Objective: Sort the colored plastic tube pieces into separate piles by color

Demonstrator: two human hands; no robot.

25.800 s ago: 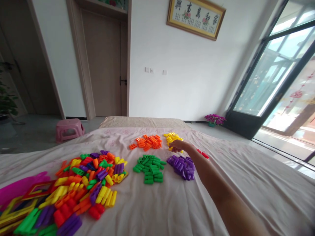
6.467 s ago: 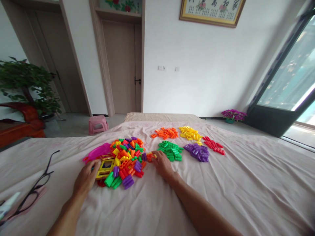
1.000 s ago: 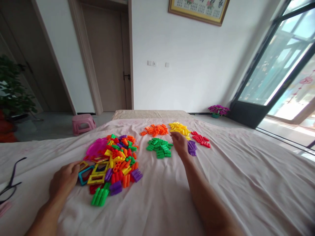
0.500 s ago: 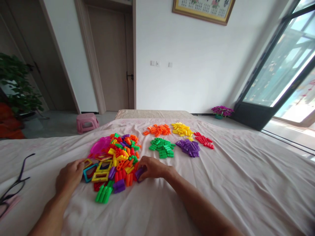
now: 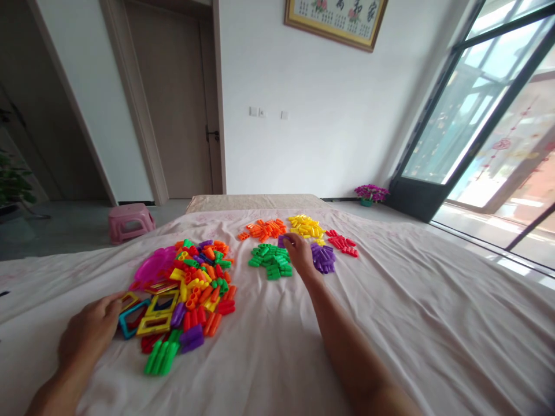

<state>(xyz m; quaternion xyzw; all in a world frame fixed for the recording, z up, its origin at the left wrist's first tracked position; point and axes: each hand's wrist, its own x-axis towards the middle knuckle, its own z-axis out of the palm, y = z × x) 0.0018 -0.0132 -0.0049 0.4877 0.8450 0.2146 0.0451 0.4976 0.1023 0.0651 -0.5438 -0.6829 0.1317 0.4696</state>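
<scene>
Purple plastic block (image 5: 281, 241) — in right grip (image 5: 299, 254), near glossy green tubes (image 5: 269, 257)

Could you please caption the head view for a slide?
Right hand holding a purple piece by the green pile, left hand at the mixed heap.

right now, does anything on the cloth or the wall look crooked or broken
Nothing looks plainly broken. One small orange piece lies slightly apart from the orange pile. The framed picture on the wall slants down to the right, but the door leans too, so that may just be the view's tilt.
</scene>
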